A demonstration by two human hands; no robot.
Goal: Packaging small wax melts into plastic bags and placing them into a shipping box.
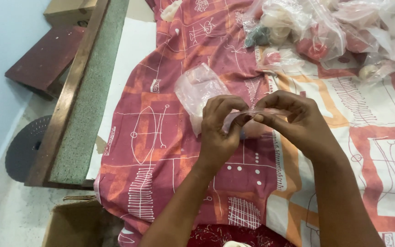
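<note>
1. Left hand and right hand pinching a small clear plastic bag together.
2. Beneath: red, orange and white patterned cloth.
3. Far right: heap of clear bagged round items.

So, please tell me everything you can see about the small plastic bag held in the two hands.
The small plastic bag is clear, thin and crinkled. Its lower edge is pinched between the left hand and the right hand, above the patterned cloth. The loose upper part stands up and leans left. Something pinkish shows between the fingers; what it is, I cannot tell.
</note>
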